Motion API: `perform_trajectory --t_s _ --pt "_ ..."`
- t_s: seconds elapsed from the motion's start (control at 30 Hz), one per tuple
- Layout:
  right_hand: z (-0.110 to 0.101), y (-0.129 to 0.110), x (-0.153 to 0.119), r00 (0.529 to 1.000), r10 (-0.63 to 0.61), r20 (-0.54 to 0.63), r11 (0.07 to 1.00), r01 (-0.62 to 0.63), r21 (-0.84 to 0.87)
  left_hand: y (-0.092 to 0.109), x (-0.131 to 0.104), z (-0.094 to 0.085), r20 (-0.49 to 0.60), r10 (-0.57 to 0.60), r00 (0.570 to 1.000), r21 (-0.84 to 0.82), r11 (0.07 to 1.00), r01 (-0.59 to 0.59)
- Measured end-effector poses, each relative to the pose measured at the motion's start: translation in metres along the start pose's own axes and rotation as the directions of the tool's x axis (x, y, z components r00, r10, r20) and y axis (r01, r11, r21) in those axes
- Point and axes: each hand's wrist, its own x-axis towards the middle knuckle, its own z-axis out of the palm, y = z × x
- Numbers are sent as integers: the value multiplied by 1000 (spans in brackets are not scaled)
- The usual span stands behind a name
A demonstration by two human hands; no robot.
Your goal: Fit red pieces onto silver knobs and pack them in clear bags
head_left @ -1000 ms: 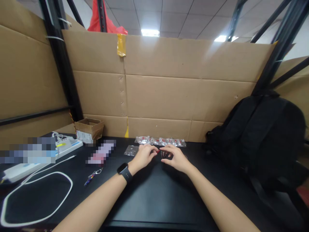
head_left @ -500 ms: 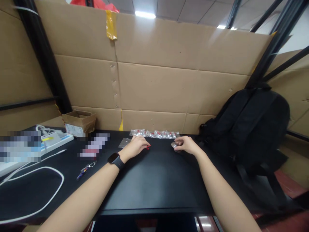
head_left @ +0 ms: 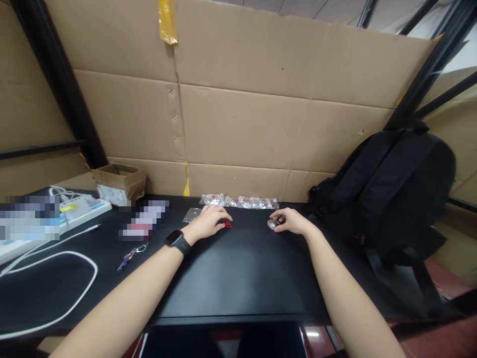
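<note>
My left hand [head_left: 209, 222], with a dark watch [head_left: 174, 238] on its wrist, is at the middle of the black table. Its fingers are curled over a thin red cord [head_left: 227, 224], whose loop shows by the thumb. Farther right, my right hand [head_left: 292, 221] has thumb and fingers closed on the edge of a small, shiny round metal piece [head_left: 273, 224], low at the tabletop. Beside the left hand lies a clear plastic bag [head_left: 191, 215]. Behind both hands runs a row of small clear packets [head_left: 244, 202] with red bits inside.
A black backpack [head_left: 406, 194] stands on the right. To the left are a small cardboard box [head_left: 124, 184], a keychain [head_left: 130, 257], a white power strip [head_left: 100, 209] and a white cable [head_left: 93, 268]. Cardboard walls [head_left: 238, 119] rise behind the table [head_left: 238, 278].
The view has tipped downward a little. My left fingers show more of the red cord's loop, and my right hand has shifted slightly right with the round piece.
</note>
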Motion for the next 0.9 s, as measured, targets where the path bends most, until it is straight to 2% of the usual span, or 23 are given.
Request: perform_trajectory --t_s 0.1,0.2,0.33,0.47,0.57,0.63,0.7,0.8,0.9 --pt "0 -1 -1 1000 -17 15 1000 17 5 0 -3 -1 16 -53 998 43 998 52" --pt "0 -4 -1 999 -29 18 1000 29 -5 -3 -8 -8 80 -146 986 99 985 138" --pt "-1 -7 -1 999 -26 23 999 27 -23 -15 -15 -21 196 -226 954 143 969 200" --pt "-2 -2 -1 1000 -13 28 999 14 -45 -31 -18 -31 215 -248 945 167 962 214" --pt "-4 5 -1 1000 2 29 997 0 -83 -38 -17 -33 190 -191 963 139 976 166" --pt "-5 8 0 1000 19 25 992 -16 -124 -39 -14 -30 135 -160 978 134 981 142" --pt "-5 8 0 999 37 4 986 -36 -164 -37 -11 -23 26 -193 981 182 966 185" --pt "-4 2 -1 999 31 -43 980 -39 -196 -34 -5 -9 -117 -286 951 274 911 308" --pt "-2 -5 -1 999 -15 -31 981 9 -192 -38 -3 2 -115 -330 937 308 885 349"
